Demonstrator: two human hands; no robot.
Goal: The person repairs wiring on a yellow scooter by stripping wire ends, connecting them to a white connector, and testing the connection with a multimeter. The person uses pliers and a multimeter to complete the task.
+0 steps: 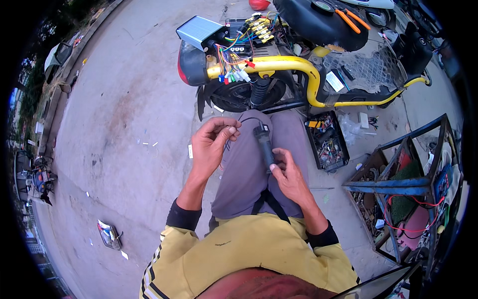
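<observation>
Over the lap, the right hand (288, 172) is gripping a black throttle grip (264, 145) upright, while the left hand (211, 144) is pinching its cable (247, 119) taut, probably for inspection. A yellow scooter (298, 65) is standing just beyond, wires (234, 65) exposed.

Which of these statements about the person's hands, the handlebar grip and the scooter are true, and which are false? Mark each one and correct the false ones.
1. The right hand holds a dark handlebar grip. True.
2. The left hand rests flat on the concrete ground. False: it is raised over the lap, its fingertips pinching the thin cable that runs from the grip.
3. The scooter ahead has a yellow frame tube with loose coloured wires hanging out. True.
4. The open black parts box lies to the person's left. False: it lies on the ground to the person's right.
5. A silver finned box sits at the scooter's rear. True.
</observation>
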